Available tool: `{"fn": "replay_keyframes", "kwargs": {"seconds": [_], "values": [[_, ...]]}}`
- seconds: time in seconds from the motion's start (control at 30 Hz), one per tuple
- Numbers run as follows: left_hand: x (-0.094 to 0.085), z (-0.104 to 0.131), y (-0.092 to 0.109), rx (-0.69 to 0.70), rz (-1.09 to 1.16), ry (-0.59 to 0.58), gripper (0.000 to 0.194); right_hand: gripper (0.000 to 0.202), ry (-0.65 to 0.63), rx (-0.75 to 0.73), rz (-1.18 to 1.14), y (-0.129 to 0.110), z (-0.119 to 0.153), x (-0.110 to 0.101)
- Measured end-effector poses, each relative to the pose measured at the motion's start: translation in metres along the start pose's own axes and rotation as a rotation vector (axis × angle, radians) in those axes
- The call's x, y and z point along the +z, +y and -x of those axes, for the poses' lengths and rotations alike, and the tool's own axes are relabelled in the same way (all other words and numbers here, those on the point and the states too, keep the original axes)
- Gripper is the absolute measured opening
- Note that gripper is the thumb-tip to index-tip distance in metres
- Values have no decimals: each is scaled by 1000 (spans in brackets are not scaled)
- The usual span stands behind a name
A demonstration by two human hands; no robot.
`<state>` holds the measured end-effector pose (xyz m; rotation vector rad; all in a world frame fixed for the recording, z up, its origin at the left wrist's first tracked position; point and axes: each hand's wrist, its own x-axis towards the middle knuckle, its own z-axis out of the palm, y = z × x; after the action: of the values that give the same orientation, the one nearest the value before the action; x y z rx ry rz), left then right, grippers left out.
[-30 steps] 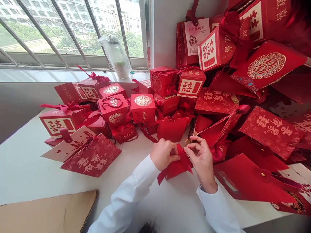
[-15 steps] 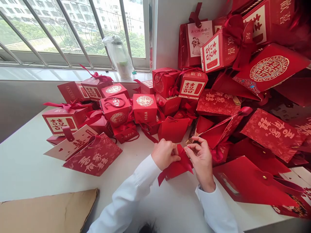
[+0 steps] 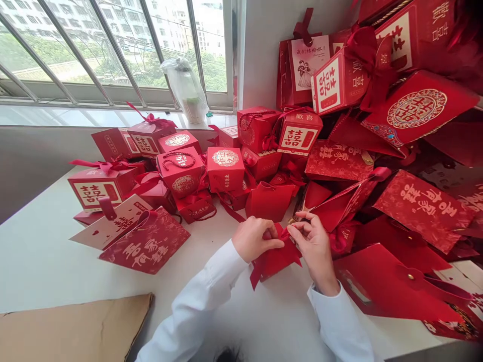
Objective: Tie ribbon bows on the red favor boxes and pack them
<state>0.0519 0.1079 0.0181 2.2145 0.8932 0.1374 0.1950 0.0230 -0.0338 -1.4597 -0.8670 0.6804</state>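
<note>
Left grip point(image 3: 252, 239) and right grip point(image 3: 314, 246) both pinch ribbon point(image 3: 257, 274) over the red box point(image 3: 278, 263) just beneath them, and from where I stand an uneven tug could skew the box or slacken the ribbon.

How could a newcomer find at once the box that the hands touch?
On the white table, toward the front, find the left hand and right hand. Between them lies a red gift box; it alone has hands on its red ribbon, one tail hanging left.
</note>
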Motion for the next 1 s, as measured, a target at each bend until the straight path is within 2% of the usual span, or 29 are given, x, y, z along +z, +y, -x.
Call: {"fn": "replay_keyframes", "kwargs": {"seconds": [0.2, 0.37, 0.6, 0.77, 0.87, 1.0], "values": [[-10, 1, -6, 42, -16, 37, 25, 40, -110, 125, -84, 0, -3, -9], [-8, 1, -3, 55, -55, 29, 23, 44, -206, 103, 27, -3, -1, -12], [2, 2, 2, -25, -112, 1, 9, 43, -177, 49, 124, -6, 3, -4], [6, 4, 6, -56, -171, 42, 7, 39, -110, -1, 179, -2, 3, 2], [-3, 7, 4, -14, -128, 18, 12, 37, -87, -24, 201, -6, 3, -2], [-25, 12, -5, 16, -22, 10, 15, 40, -99, 23, 251, -15, 11, -19]]}}
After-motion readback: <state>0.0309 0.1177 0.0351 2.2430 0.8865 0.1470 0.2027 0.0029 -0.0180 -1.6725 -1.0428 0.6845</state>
